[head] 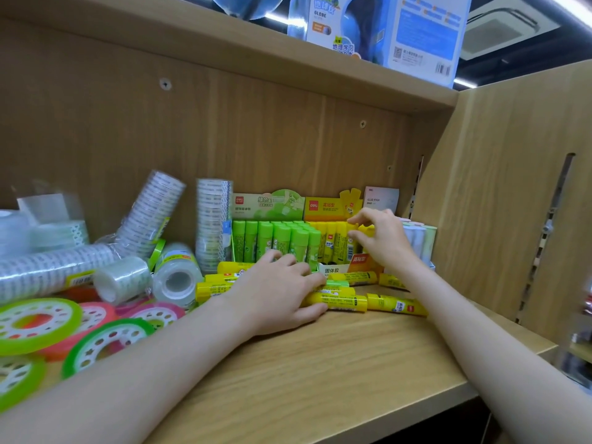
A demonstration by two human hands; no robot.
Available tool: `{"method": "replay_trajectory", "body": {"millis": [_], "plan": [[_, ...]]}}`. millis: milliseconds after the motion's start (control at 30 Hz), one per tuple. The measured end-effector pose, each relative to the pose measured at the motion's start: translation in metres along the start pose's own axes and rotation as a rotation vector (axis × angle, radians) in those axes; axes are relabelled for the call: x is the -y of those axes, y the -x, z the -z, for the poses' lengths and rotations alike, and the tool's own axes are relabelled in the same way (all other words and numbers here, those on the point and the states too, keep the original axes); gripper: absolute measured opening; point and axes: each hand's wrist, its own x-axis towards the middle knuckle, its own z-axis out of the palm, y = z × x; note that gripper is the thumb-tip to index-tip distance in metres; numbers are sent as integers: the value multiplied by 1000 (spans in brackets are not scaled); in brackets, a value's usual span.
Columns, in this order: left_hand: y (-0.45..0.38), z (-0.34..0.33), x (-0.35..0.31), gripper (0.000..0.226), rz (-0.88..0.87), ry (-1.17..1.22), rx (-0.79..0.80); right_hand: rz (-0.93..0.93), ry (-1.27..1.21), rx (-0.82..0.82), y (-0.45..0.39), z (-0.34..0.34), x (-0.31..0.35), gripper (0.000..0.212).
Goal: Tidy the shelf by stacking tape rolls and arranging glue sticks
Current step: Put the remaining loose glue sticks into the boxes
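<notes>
Several yellow glue sticks [397, 304] lie loose on the wooden shelf [320, 373] in front of two display boxes. My left hand [282, 293] lies over the loose pile, fingers curled round a yellow glue stick [342, 301]. My right hand [381, 238] reaches into the yellow display box [333, 243] and pinches the top of an upright yellow stick there. The green display box [272, 238] beside it holds upright green sticks. Clear tape rolls [174, 278] and wrapped tape stacks [213, 219] lie jumbled at the left.
Flat tape rolls with green and pink rims [105, 342] crowd the shelf's front left. Pale glue sticks [419, 240] stand at the far right by the side panel [512, 203]. A globe box [378, 30] stands on the upper shelf.
</notes>
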Motion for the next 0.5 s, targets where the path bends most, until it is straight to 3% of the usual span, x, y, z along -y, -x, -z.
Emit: {"method": "replay_trajectory", "body": {"millis": [133, 300, 500], "plan": [[1, 0, 0, 53, 1, 2, 0, -12, 43, -12, -1, -3, 1, 17], [2, -2, 0, 53, -1, 19, -18, -26, 408, -36, 2, -8, 0, 29], [0, -5, 3, 82, -20, -22, -43, 2, 326, -64, 6, -11, 3, 23]]}}
